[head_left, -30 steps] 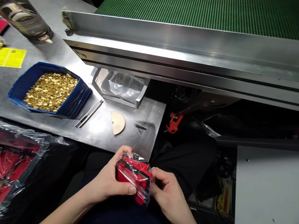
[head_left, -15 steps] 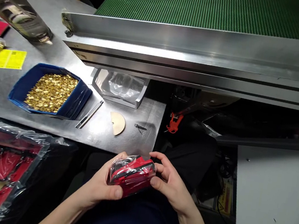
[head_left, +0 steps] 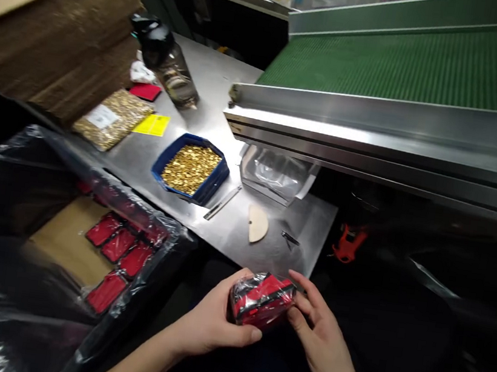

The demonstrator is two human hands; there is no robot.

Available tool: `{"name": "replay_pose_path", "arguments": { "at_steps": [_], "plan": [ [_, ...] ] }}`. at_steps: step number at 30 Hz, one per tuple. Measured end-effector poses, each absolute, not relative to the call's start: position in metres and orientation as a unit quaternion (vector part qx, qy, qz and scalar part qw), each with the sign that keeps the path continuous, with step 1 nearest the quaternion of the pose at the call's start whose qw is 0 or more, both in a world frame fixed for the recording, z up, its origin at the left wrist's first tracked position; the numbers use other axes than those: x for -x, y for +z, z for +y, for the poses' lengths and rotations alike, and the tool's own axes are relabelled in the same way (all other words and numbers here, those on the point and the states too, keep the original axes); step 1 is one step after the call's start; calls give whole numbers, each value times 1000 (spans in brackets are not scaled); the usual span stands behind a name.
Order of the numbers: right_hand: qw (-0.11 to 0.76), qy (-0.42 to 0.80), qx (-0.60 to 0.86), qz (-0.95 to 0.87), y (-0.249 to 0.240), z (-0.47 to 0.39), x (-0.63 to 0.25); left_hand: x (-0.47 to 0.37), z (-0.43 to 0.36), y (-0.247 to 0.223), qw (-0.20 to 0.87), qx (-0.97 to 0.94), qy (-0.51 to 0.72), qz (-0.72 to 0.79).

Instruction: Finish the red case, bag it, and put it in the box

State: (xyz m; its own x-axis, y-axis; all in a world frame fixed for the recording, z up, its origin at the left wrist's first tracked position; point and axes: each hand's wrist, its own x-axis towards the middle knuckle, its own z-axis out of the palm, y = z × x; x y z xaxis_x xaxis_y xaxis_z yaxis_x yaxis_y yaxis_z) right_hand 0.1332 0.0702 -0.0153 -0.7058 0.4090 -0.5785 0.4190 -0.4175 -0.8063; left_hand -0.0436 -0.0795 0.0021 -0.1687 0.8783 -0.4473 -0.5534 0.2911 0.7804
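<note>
A red and black item in clear plastic wrap (head_left: 264,301) is held in front of my body, below the metal table's front edge. My left hand (head_left: 227,311) wraps round its left side, thumb across the near face. At its right end is my right hand (head_left: 311,316), its thumb and fingers bent against the wrap. Similar red packs (head_left: 118,244) lie in a plastic-lined box (head_left: 165,260) at the lower left.
On the metal table (head_left: 223,237) are a blue bin of gold pieces (head_left: 219,179), a cutter (head_left: 222,203), a cream half disc (head_left: 257,224), small clippers (head_left: 290,238), a clear tray (head_left: 277,174) and a bottle (head_left: 177,79). A green conveyor (head_left: 397,65) runs behind; stacked cardboard (head_left: 66,40) stands left.
The view has swung left, so table, hands and item appear further right, and the cardboard stack has come into view. Both hands remain at the wrapped item.
</note>
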Motion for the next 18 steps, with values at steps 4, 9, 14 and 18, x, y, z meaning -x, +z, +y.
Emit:
{"name": "replay_pose_path", "arguments": {
  "at_steps": [4,9,14,18],
  "plan": [
    [14,-758,-356,546,-15,68,-115,54,-89,16,591,-149,595,523],
    [44,-774,-299,557,-1,60,-86,72,-107,23,589,-77,662,457],
    [33,-722,-267,638,2,58,-66,117,-170,19,493,42,744,449],
    [55,-684,-291,667,-14,67,-74,195,-252,21,268,169,689,652]
  ]
}}
